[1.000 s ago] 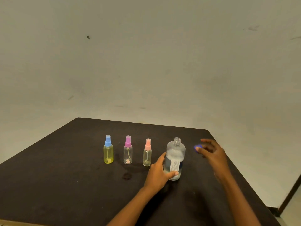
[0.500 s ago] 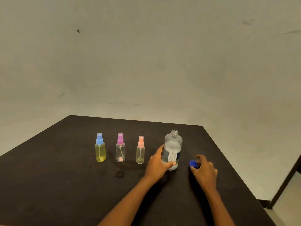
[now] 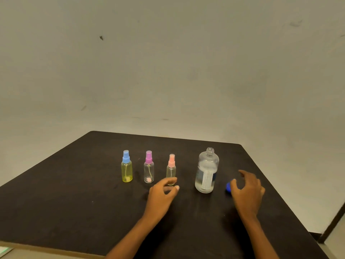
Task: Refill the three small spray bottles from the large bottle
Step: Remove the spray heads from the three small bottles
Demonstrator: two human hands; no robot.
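Observation:
Three small spray bottles stand in a row on the black table (image 3: 74, 193): a yellow one with a blue cap (image 3: 127, 167), a clear one with a purple cap (image 3: 149, 167), and a clear one with a pink cap (image 3: 171, 168). To their right the large clear bottle (image 3: 206, 171) stands upright with its neck uncapped. Its blue cap (image 3: 228, 187) lies on the table, partly hidden by my right hand (image 3: 247, 191), which hovers over it with loose fingers. My left hand (image 3: 162, 193) is just in front of the pink-capped bottle, fingers curved and holding nothing.
The table's right edge runs close beside my right hand, with floor beyond it. A bare grey wall stands behind the table. The table's front edge is near the bottom of the view.
My left hand has let go of the large bottle and moved left toward the pink-capped bottle. My right hand has released the blue cap onto the table.

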